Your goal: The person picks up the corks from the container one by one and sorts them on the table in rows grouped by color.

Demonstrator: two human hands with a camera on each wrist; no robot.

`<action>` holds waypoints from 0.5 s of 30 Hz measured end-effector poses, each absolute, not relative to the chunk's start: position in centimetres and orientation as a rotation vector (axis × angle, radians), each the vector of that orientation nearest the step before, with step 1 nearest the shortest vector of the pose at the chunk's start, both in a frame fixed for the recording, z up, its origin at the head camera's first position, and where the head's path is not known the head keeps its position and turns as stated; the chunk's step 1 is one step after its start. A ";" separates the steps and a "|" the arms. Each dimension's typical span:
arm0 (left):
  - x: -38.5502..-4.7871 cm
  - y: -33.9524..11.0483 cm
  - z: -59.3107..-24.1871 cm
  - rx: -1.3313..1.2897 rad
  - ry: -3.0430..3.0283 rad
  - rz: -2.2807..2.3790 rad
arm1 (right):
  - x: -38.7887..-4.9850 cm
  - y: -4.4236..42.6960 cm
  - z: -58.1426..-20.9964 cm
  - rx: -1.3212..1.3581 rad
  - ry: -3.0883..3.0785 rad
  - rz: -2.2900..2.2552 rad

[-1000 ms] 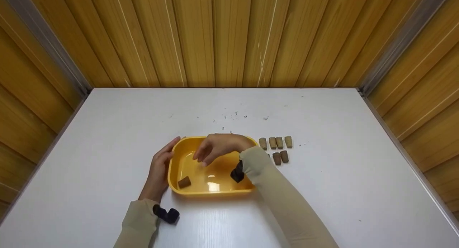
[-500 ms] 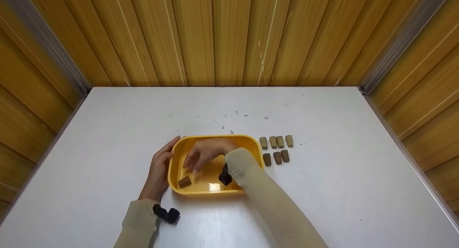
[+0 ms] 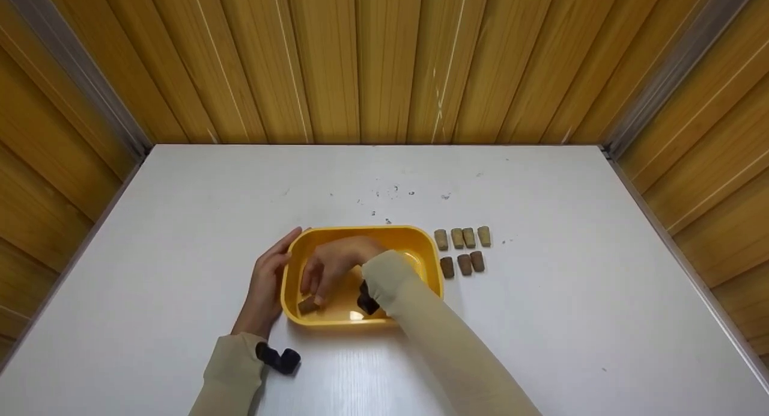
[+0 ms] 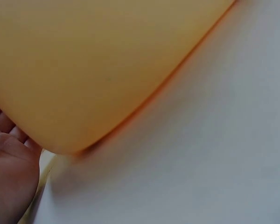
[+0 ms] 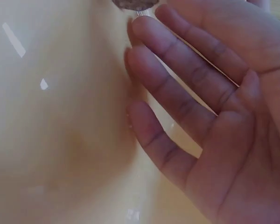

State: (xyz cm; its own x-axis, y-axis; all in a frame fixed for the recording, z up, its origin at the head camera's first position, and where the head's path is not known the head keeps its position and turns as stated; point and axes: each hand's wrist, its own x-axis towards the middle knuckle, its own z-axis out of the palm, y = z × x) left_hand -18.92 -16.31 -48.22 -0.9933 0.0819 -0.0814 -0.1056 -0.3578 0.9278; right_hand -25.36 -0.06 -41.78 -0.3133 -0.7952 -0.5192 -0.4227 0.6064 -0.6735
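A yellow plastic tray (image 3: 360,324) stands on the white table. My left hand (image 3: 264,284) rests against its left side, fingers along the outer wall and thumb near the rim; the left wrist view shows part of the palm (image 4: 11,172) beside the wall. Inside the tray, a brown tapered cork (image 3: 308,305) lies on its side in the near left corner. My right hand (image 3: 339,263) reaches down over it, thumb and fingertips at the cork without a plain grip. In the right wrist view the fingers (image 5: 177,102) are loosely extended, and only the cork's end (image 5: 136,4) shows.
Right of the tray lie two rows of corks: several lighter ones (image 3: 468,238) behind, three darker ones (image 3: 464,264) in front. Small dark crumbs (image 3: 395,189) dot the table (image 3: 553,320) beyond the tray. A wood-patterned wall (image 3: 384,61) closes the back.
My right hand has moved left and toward me inside the tray, down to the cork. The left hand and the tray stay in place.
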 end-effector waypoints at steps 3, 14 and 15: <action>-18.9 -16.3 -48.3 -0.023 1.719 2.494 | -25.1 -0.4 -41.8 -0.964 1.961 -0.492; -19.0 -16.2 -48.3 -0.040 1.756 2.480 | -24.9 -0.1 -42.0 -0.937 1.999 -0.492; -19.0 -16.2 -48.3 -0.036 1.749 2.485 | -24.9 0.0 -42.1 -0.941 1.997 -0.503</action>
State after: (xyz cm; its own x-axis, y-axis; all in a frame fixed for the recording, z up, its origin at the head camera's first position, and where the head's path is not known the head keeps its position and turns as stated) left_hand -18.98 -16.21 -48.32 -0.9944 0.0704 -0.0782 -0.0974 -0.3341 0.9375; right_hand -24.94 -0.03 -42.05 -0.3560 -0.7717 -0.5270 -0.4298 0.6360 -0.6409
